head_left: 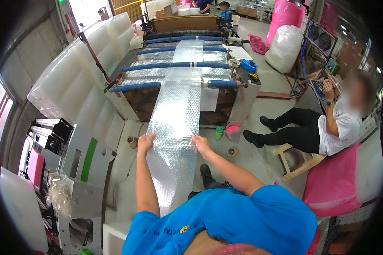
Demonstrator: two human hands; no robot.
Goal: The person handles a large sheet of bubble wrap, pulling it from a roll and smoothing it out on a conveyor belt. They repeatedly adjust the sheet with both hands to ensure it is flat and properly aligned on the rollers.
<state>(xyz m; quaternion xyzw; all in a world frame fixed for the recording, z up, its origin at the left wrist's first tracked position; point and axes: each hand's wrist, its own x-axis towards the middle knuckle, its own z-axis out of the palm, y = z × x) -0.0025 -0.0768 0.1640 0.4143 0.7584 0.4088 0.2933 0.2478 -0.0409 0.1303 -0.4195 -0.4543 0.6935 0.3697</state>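
Note:
A long strip of clear bubble wrap [175, 108] runs from the machine [134, 104] in front of me down toward my body. My left hand [146, 143] grips its left edge. On the opposite edge, my right hand [200, 144] pinches the film with fingers closed. Between the hands the strip is pulled across and slightly creased, and its lower part hangs toward the floor. Farther off, the strip passes over blue rollers [136, 87] on the machine.
At right a seated person in a white shirt [344, 127] has legs stretched out near a wooden stool [291, 163]. Cardboard tubes [232, 151], a green bottle [218, 133] and a bucket [234, 132] stand on the floor. Large wrapped rolls [78, 63] line the left; a pink-wrapped bundle [334, 182] lies right.

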